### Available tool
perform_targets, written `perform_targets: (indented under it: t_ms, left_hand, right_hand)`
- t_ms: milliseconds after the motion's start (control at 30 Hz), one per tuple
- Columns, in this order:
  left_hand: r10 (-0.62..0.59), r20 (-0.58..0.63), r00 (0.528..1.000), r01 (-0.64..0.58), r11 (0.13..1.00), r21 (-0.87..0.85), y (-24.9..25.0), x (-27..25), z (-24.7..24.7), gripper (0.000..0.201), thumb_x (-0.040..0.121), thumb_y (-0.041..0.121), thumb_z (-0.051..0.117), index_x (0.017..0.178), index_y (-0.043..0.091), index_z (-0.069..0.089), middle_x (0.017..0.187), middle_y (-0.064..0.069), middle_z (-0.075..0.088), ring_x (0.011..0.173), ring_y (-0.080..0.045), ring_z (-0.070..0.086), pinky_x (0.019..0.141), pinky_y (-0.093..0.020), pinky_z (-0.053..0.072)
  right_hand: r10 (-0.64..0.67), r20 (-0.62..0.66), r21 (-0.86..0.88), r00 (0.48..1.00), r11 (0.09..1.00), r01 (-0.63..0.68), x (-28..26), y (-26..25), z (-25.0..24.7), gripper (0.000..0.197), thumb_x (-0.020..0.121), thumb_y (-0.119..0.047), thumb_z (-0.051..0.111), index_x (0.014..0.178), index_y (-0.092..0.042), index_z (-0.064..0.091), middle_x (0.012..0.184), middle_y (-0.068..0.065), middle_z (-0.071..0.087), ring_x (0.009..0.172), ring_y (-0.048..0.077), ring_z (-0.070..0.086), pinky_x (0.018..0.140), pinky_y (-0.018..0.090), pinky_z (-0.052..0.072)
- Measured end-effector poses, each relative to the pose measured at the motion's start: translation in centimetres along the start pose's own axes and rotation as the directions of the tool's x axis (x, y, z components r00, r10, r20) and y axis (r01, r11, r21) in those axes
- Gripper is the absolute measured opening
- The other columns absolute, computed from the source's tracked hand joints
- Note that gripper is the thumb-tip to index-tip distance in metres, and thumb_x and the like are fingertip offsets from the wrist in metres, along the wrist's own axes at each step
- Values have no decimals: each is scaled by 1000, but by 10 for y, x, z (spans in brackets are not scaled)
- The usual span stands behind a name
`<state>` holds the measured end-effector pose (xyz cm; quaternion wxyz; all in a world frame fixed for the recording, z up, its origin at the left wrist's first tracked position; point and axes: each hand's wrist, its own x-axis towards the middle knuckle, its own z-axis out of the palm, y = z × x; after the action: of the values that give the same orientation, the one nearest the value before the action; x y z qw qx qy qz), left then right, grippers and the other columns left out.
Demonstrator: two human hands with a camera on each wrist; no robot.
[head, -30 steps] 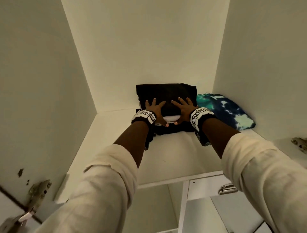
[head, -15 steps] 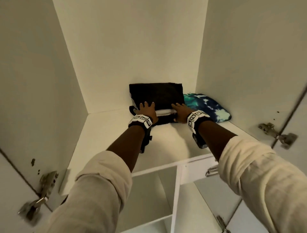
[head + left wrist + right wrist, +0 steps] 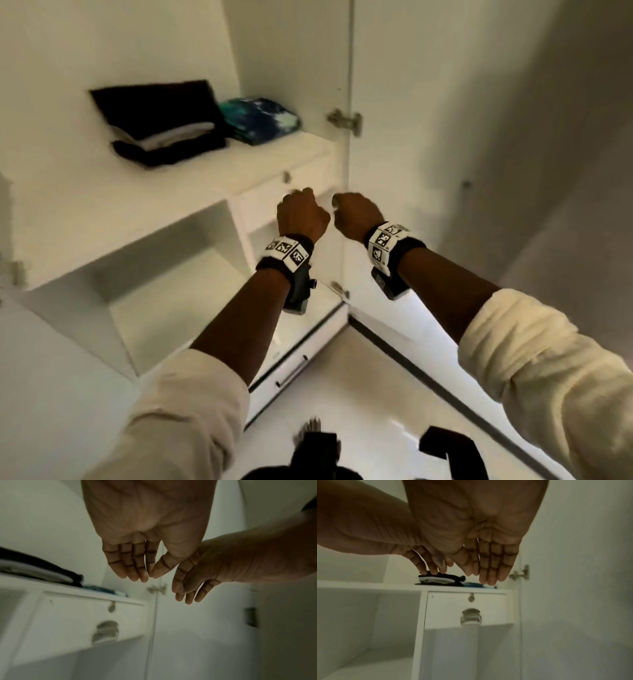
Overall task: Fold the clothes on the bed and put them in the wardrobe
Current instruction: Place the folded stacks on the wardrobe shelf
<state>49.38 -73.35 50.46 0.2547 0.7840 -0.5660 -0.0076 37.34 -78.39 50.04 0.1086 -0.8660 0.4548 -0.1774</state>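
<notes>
Both hands empty, fingers loosely relaxed, held side by side in front of the open wardrobe: left hand (image 3: 301,216), right hand (image 3: 358,214). Just behind them, drawer (image 3: 291,202) under the shelf (image 3: 102,202). Farther back on the shelf, folded black-and-white stack (image 3: 161,123), touching a blue tie-dye garment (image 3: 260,118) on its right.
</notes>
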Motion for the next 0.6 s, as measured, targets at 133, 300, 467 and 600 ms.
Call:
perform_targets:
  t_ms: [133,300,467,600]
  left_hand:
    - [127,345,930,-122,992,-36,80,-100,91,32,89,28,57,108,3,63,113,-18,67,108,-38,61,87,-41,51]
    - [311,723,617,-390,919,-61,161,-242,187,41,90,35,61,119,6,62,124,-15,64,115,-35,60,92,-39,50]
    - [473,854,219,-704,682,-197,195,-372,231,41,86,30,61,121,8,64,125,-16,65,117,-34,60,95,-39,50]
    - [470,882,-11,-799,527,-291,204,-453,245,42,90,34,57,125,11,59,131,-15,60,121,-33,57,96,-36,47]
  right_hand:
    - [249,156,1,956,968,-252,-148,81,16,20,86,-10,49,96,-4,65,101,19,68,96,38,63,72,34,45]
    - [672,242,-4,700,722,-692,-344,152,46,21,90,-12,51,104,-5,63,110,18,65,104,37,61,81,38,49]
    - [925,195,54,325,321,-946,-517,157,64,22,87,-8,48,104,-7,62,114,18,64,106,37,62,79,35,48]
    - [974,181,69,133,123,-990,-624,138,71,24,88,-8,50,109,-5,63,114,18,65,107,34,63,82,36,49]
